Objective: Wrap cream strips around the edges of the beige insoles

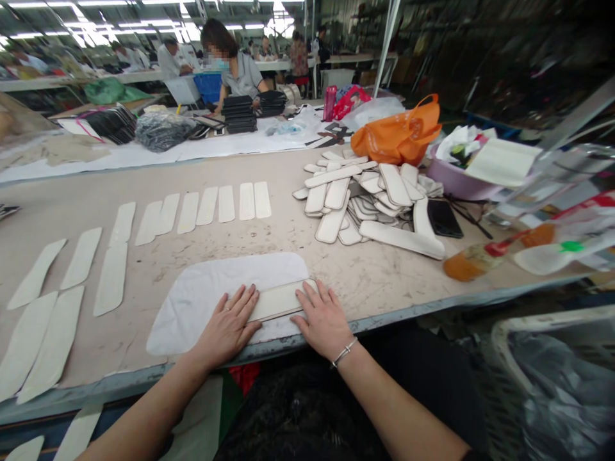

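Note:
A long off-white padded strip with a dark edge (278,299) lies flat on a white cloth (187,307) near the table's front edge. My left hand (230,320) rests flat on the strip's left end, fingers stretched out. On its right end lies my right hand (324,317), fingers extended and palm down. Both thumbs point inward along the near side of the strip. Several thin off-white strips (206,206) are laid out in a curved row to the left and behind. A heap of similar dark-edged strips (331,218) is piled at the back right.
Right of the heap are a black phone (444,218), a bottle of amber liquid (473,261) and a lilac basin (456,179). An orange bag (396,137) stands behind. Across the table a co-worker (237,70) is beside black stacks (239,115). A plastic crate (509,326) stands below right.

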{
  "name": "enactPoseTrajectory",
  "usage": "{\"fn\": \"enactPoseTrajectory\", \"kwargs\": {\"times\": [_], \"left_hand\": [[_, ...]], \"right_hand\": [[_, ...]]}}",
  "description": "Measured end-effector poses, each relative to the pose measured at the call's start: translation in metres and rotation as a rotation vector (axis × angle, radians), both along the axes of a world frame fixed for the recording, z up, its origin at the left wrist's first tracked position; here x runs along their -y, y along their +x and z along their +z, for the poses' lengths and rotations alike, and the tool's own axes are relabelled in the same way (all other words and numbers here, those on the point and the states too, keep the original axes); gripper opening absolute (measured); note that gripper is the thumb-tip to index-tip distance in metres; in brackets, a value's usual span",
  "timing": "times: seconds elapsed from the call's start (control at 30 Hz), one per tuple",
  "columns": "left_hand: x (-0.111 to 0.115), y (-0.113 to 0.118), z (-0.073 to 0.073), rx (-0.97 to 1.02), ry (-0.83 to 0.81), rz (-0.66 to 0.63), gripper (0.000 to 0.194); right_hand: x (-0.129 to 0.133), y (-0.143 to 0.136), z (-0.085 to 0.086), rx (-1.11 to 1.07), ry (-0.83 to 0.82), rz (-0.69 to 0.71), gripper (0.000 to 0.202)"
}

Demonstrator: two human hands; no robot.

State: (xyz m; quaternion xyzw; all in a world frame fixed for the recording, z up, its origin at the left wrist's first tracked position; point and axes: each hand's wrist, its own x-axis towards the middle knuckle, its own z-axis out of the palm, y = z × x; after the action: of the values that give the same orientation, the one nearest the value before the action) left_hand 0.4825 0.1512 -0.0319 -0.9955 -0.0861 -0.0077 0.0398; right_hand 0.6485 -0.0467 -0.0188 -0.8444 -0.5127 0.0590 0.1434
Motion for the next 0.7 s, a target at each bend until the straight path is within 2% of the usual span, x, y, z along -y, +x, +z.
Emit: {"fn": "enactPoseTrajectory", "kwargs": {"times": [0.33, 0.47, 0.6, 0.7], "left_hand": [[0.001, 0.001, 0.003, -0.032, -0.012, 0.038, 0.063], [0.001, -0.001, 0.003, -0.028, -0.013, 0.011, 0.060], [-0.018, 0.001, -0.005, 0.021, -0.051, 0.017, 0.052], [-0.041, 0.014, -0.006, -0.003, -0.136, -0.007, 0.057]], "right_hand": [[-0.006, -0.006, 0.001, -0.018, -0.027, -0.044, 0.059], [-0.007, -0.007, 0.003, -0.058, -0.004, -0.062, 0.060], [-0.001, 0.001, 0.004, -0.129, 0.118, -0.025, 0.061], [0.007, 0.016, 0.005, -0.228, 0.246, -0.054, 0.062]]}}
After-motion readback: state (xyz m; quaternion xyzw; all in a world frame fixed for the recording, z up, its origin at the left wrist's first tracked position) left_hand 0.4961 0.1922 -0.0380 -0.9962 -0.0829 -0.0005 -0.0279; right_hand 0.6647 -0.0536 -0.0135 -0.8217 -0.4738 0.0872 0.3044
